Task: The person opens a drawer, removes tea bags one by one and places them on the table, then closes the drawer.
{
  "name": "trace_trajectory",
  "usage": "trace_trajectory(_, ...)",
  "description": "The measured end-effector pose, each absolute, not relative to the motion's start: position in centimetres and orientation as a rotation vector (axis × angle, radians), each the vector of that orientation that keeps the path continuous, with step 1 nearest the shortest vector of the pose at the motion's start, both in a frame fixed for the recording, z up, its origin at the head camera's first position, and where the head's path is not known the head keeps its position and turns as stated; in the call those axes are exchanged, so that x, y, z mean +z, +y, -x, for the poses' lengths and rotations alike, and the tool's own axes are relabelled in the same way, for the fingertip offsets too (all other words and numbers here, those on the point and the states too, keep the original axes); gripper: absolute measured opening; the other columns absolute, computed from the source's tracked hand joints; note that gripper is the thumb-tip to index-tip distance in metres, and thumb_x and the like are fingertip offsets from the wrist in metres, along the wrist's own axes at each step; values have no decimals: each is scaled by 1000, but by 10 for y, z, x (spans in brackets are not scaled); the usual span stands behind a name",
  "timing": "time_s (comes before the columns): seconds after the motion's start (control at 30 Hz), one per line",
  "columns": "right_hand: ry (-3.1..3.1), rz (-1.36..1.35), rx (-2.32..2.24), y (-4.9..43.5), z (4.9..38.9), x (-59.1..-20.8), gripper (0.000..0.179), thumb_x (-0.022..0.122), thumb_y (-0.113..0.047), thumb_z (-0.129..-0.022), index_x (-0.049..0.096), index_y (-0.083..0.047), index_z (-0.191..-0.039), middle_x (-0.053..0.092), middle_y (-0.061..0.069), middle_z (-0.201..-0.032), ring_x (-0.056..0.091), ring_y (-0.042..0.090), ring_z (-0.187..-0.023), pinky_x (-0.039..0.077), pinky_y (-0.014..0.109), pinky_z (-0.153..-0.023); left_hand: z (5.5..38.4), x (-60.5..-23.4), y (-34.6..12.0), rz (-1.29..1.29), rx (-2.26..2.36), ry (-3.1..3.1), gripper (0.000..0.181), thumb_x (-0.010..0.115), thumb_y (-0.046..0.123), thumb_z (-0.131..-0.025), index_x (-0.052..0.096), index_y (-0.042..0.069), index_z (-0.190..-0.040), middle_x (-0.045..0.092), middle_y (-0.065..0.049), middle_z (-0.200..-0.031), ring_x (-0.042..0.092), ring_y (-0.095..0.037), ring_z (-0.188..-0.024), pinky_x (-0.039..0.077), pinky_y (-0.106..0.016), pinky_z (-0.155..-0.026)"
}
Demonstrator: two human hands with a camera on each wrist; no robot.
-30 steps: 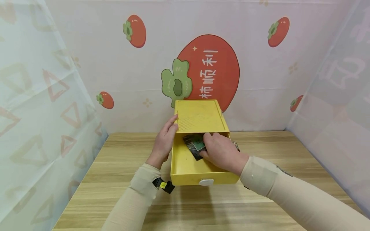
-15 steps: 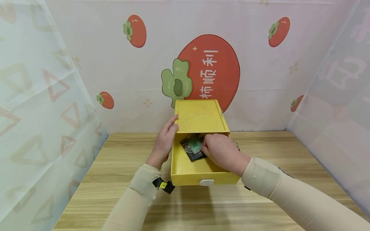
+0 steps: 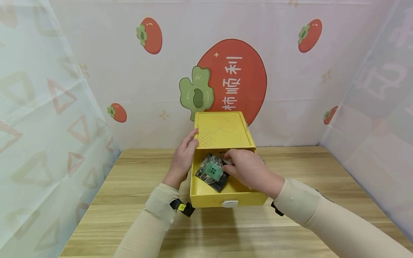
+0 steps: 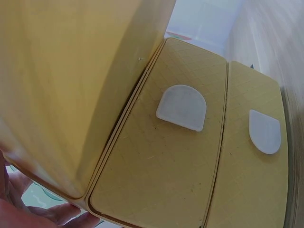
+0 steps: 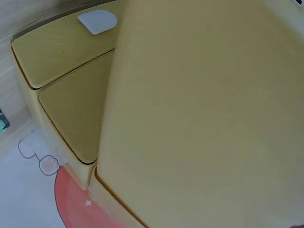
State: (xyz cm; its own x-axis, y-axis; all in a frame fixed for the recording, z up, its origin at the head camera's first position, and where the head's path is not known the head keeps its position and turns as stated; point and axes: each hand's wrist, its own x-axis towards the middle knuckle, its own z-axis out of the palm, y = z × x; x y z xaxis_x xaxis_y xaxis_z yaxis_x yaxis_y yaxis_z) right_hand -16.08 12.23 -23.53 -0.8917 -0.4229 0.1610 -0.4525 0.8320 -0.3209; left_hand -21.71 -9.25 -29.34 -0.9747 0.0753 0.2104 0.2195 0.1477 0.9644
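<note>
A yellow drawer cabinet stands at the middle of the table with its top drawer pulled out. Inside that drawer lies a flat dark packet with a green label, tilted toward the left wall. My right hand reaches in from the right and pinches the packet's right edge between thumb and fingers. Another item behind it is mostly hidden by this hand. My left hand rests along the cabinet's left side, fingers at the upper edge. In the left wrist view its fingertips touch the cabinet's corner.
Two closed lower drawers with white handles show beneath the open one. The wooden table runs to fabric walls on both sides and a printed backdrop. Something small and dark green sits beyond the cabinet in the right wrist view.
The packet has slid left and toward the drawer's front, showing more of its green label. My right hand has shifted slightly, its thumb now visible. My left hand stays in place.
</note>
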Motion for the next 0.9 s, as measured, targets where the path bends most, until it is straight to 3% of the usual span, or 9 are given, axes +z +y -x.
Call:
trace_trajectory(0.1, -2908, -748, 566, 123, 160, -234, 17, 76, -21, -96, 79, -6, -105, 77, 2, -95, 68, 13, -82, 60, 38, -80, 218, -294, -93, 300, -1963, -2290, 50, 41, 35, -111, 41, 26, -161, 35, 3, -167, 31, -22, -155, 26, -49, -127)
trace_trajectory(0.27, -2905, -799, 645, 128, 157, -229, 11, 74, -18, -98, 78, -8, -97, 70, -4, -80, 58, 5, -65, 55, 29, -67, 218, -295, -93, 303, -1953, -2304, 50, 41, 36, -111, 41, 28, -161, 35, 4, -167, 30, -21, -155, 26, -49, -126)
trace_trajectory(0.37, -2917, -787, 689, 131, 156, -225, 9, 72, -18, -99, 77, -10, -96, 67, -6, -77, 58, 3, -61, 54, 28, -66, 218, -295, -93, 305, -1948, -2308, 50, 41, 35, -111, 41, 28, -161, 35, 5, -167, 30, -21, -156, 26, -50, -126)
trace_trajectory(0.9, -2827, -695, 883, 148, 156, -208, 8, 69, -18, -102, 73, -12, -98, 65, -3, -77, 57, 11, -66, 52, 30, -64, 217, -294, -92, 288, -1945, -2305, 50, 42, 37, -111, 42, 29, -160, 37, 4, -166, 32, -20, -154, 28, -49, -126)
